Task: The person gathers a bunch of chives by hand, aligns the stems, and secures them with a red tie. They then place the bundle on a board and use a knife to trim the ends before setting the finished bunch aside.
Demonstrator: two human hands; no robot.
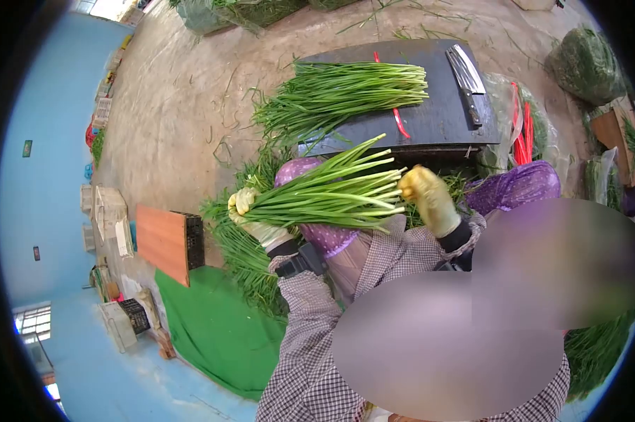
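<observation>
"Well, where's that loose green bunch [317,193]?"

"Just on the near side of the dark worktop [440,125], in the gloved left hand [242,202], which is wrapped tight round its greener end."

"And the right hand [428,199]?"

"Gloved too, curled in beside the pale stem ends [393,193], nearside of the worktop; I can't tell whether it grips any."

"What's on the worktop itself?"

"A thicker pile of greens [345,90] lying across a red strip [401,125], with a broad knife [466,74] at its right-hand end."
</observation>
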